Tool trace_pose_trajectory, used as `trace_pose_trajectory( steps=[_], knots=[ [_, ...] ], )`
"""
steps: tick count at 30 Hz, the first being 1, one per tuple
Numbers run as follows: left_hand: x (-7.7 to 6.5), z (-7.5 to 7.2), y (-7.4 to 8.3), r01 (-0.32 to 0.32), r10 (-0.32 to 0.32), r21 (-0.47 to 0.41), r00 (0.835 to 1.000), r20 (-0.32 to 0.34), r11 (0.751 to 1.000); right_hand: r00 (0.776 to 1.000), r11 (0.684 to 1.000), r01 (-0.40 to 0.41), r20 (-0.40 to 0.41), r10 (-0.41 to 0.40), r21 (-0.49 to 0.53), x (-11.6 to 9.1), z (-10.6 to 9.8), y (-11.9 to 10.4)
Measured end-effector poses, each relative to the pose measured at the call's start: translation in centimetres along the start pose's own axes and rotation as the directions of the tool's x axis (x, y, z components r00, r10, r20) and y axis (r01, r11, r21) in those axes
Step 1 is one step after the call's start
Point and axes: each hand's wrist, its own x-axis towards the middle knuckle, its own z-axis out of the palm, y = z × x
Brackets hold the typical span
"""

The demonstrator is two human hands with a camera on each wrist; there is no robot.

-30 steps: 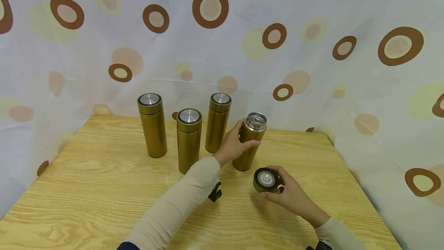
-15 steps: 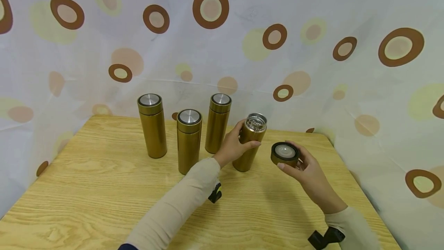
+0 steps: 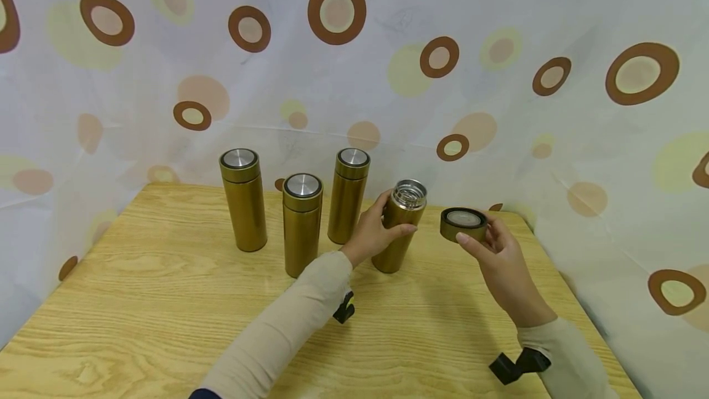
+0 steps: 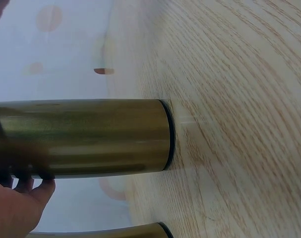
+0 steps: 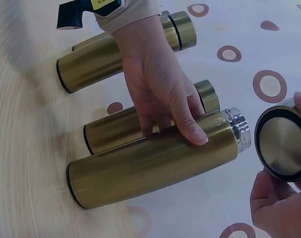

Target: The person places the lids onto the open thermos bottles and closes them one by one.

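My left hand [image 3: 373, 233] grips the upper body of a gold thermos bottle [image 3: 391, 257], which stands upright on the table with its steel threaded mouth uncovered. To the right of that bottle, my right hand [image 3: 506, 263] holds a gold lid [image 3: 464, 224] between fingers and thumb, raised above the table. The lid's pale underside faces up in the head view, while the right wrist view catches its round metal top [image 5: 283, 145]. In the left wrist view the bottle's base [image 4: 167, 135] meets the wood.
Several capped gold thermos bottles stand to the left: one at the far left [image 3: 246, 214], one nearer the front [image 3: 301, 236], and one behind my left hand [image 3: 347, 202]. The wooden table [image 3: 166, 313] backs onto a patterned cloth [image 3: 288, 91].
My right hand has carried the lid up and to the right, away from the bottle's mouth, most of it in the first half second. The left hand and bottle have stayed put.
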Motion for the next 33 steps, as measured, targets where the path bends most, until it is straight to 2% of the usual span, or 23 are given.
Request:
trace_pose_trajectory(
  steps=[8,12,21,24,28,30,33],
  knots=[
    [-0.1,-0.1,-0.2,-0.01,0.01,-0.005,1.0,-0.004,1.0,0.992,0.975,0.076,0.081,-0.095,0.209,1.0,0.5,-0.4],
    [-0.1,-0.1,-0.2,-0.014,0.014,-0.008,1.0,-0.005,1.0,0.992,0.973,0.078,0.081,-0.097,0.215,1.5,0.8,-0.8],
    [-0.1,0.0,-0.1,-0.012,0.012,0.001,1.0,-0.007,1.0,0.997,0.985,0.069,0.007,-0.071,0.16,2.8,1.3,-1.9],
    [0.0,0.1,-0.1,-0.012,0.012,-0.005,1.0,-0.008,1.0,0.998,0.993,0.063,-0.003,-0.063,0.098,3.3,1.4,-2.3],
    [0.0,0.0,-0.1,-0.013,0.013,-0.01,1.0,-0.008,1.0,0.999,0.997,0.034,-0.011,-0.035,-0.068,4.1,1.7,-3.1],
    [0.0,0.0,0.0,-0.015,0.015,-0.009,1.0,-0.007,1.0,1.0,0.987,0.026,-0.003,-0.027,-0.16,4.6,1.9,-3.5],
    [0.0,0.0,0.0,-0.019,0.019,-0.003,1.0,-0.008,1.0,0.999,0.947,0.052,0.022,-0.047,-0.318,5.5,2.1,-4.0]
  ],
)
